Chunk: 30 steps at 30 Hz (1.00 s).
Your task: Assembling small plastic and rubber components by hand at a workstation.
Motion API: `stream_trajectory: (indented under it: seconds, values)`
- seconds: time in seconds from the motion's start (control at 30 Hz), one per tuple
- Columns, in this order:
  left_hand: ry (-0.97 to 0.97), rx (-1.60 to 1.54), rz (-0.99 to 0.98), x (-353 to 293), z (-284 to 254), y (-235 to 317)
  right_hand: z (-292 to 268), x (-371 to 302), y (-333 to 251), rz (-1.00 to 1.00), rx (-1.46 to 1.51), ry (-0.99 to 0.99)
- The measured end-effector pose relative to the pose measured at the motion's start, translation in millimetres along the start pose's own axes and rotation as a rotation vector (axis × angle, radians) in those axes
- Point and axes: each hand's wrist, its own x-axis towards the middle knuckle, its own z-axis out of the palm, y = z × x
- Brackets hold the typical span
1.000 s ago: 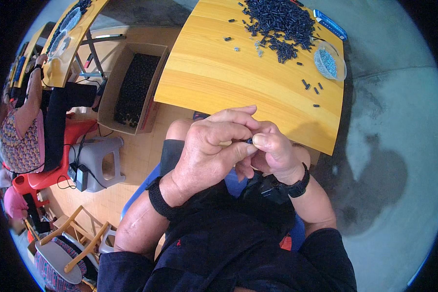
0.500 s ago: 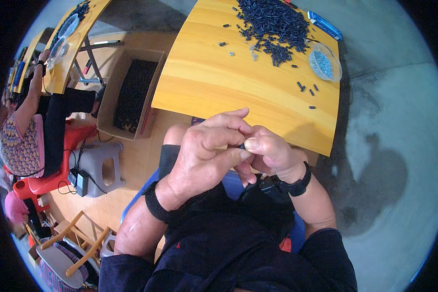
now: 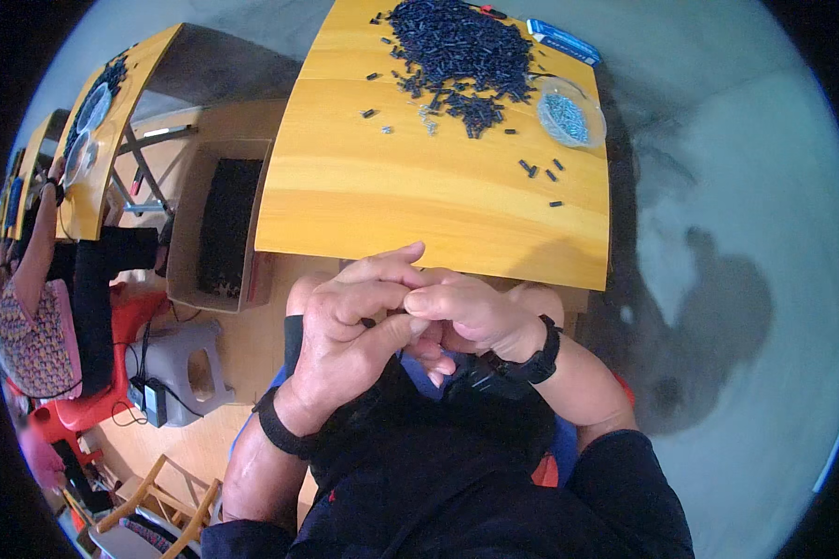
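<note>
The person's left hand (image 3: pixel 345 321) and right hand (image 3: pixel 471 312) are together just off the near edge of a yellow wooden bench (image 3: pixel 410 210), above the lap, thumbs and forefingers meeting. Anything pinched between the fingertips is hidden, so whether the hands are clamped on something cannot be told. Each wrist wears a black band: one on the left wrist (image 3: pixel 280 424), one on the right (image 3: pixel 539 354). On the bench, several short black tubes (image 3: pixel 529 169) lie loose near the right edge, well beyond the hands. A large heap of similar black pieces (image 3: pixel 457 47) spreads toward the far edge, with a few strays to its left and some tiny silvery bits (image 3: pixel 429 121) just on its near side. Close to the right edge sits a clear round bowl (image 3: pixel 595 116) holding small bluish metal pieces (image 3: pixel 561 118). Past it, at the far right corner, lies a long blue-and-white box (image 3: pixel 564 42), and a small red object (image 3: pixel 492 11) rests near the far edge. On the floor left of the bench, an open cardboard box (image 3: pixel 186 224) holds many dark pieces (image 3: pixel 228 224). Further left, beside a grey plastic stool (image 3: pixel 158 354), a co-worker in a patterned top (image 3: pixel 42 345) sits at a second bench (image 3: pixel 93 210) that carries bowls and more dark pieces. A wooden-armed chair (image 3: pixel 200 512) stands behind, toward the lower left.
</note>
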Motion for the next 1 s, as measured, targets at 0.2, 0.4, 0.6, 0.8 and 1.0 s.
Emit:
stream_trajectory:
  seconds: [0.2,0.4,0.6,0.8,1.0]
  values:
    - [-0.044,-0.005,-0.048,-2,0,-2,-2,-2,-1,0.014,-0.099,-0.019]
    - [0.002,-0.069,-0.106,-1,2,2,1,3,7,-0.061,-0.153,0.045]
    - [0.0,-0.109,-0.109,2,-4,2,18,7,5,-0.038,0.069,0.135]
    - [0.018,-0.102,-0.214,2,-10,-3,7,24,31,-0.138,0.275,0.012]
    - [-0.032,-0.203,-0.164,0,-10,-5,7,15,18,-0.157,0.244,-0.056]
